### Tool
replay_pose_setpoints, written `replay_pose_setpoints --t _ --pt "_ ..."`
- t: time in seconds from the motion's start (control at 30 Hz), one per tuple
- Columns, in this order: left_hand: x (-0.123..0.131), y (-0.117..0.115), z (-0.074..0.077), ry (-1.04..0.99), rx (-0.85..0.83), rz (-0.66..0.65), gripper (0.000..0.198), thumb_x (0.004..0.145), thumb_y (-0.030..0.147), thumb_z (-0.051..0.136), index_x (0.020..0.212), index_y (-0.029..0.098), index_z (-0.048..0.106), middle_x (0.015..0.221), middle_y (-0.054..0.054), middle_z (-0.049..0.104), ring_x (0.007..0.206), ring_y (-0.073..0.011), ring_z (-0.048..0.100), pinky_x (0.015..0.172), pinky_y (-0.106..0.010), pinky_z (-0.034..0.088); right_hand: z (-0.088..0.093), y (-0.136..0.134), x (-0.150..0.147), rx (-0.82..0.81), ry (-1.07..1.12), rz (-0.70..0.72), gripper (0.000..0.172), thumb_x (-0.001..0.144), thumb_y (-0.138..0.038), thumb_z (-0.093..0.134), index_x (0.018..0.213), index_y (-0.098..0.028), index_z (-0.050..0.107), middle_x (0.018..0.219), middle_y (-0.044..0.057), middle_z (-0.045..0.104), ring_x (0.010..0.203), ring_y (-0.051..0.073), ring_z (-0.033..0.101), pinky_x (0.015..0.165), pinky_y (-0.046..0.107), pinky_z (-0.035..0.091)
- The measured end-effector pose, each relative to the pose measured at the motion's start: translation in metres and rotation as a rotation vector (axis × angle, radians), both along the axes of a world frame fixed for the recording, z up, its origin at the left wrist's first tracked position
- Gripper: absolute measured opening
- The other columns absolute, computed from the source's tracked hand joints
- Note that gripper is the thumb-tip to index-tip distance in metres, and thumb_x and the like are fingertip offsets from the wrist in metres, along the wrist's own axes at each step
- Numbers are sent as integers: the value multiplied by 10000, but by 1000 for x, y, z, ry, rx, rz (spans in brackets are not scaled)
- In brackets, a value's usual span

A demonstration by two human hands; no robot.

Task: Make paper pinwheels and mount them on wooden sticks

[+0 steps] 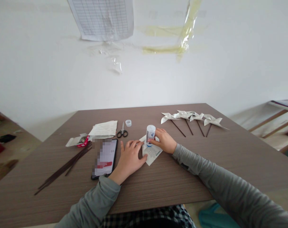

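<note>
My right hand (165,141) is closed around a white glue stick (150,133), which stands upright on a small printed paper piece (152,155). The glue stick's lower end meets the paper, and the contact itself is hidden. At the paper's left side, my left hand (131,158) lies flat with its fingers spread, the fingertips and thumb at the paper's edge. A round translucent cap (128,123) sits on the table beyond the left hand. Black-handled scissors (122,131) rest just in front of that cap.
Left of my hands lie a phone (106,158), a stack of folded paper (103,129), an open red box (82,141) of small items and thin brown sticks (63,167). Several paper pinwheels (185,114) on sticks lie at the back right. A wall (144,85) stands behind the table (181,177).
</note>
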State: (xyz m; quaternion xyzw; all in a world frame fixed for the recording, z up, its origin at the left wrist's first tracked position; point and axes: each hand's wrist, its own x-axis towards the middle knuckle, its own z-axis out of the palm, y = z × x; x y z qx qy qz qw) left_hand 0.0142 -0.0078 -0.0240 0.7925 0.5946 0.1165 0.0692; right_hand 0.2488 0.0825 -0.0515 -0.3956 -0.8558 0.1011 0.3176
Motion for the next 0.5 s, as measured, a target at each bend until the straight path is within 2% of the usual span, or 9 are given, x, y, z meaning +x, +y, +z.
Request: replay_pose_setpoints --t 0.5 --pt "0 0 1 -2 -12 -7 521 1028 342 736 1544 274 743 1661 -142 736 1609 -456 568 1434 -875 167 5 -4 -3 -23 -1 9 256 1094 -434 865 986 -249 725 997 55 762 1002 277 726 1017 437 564"
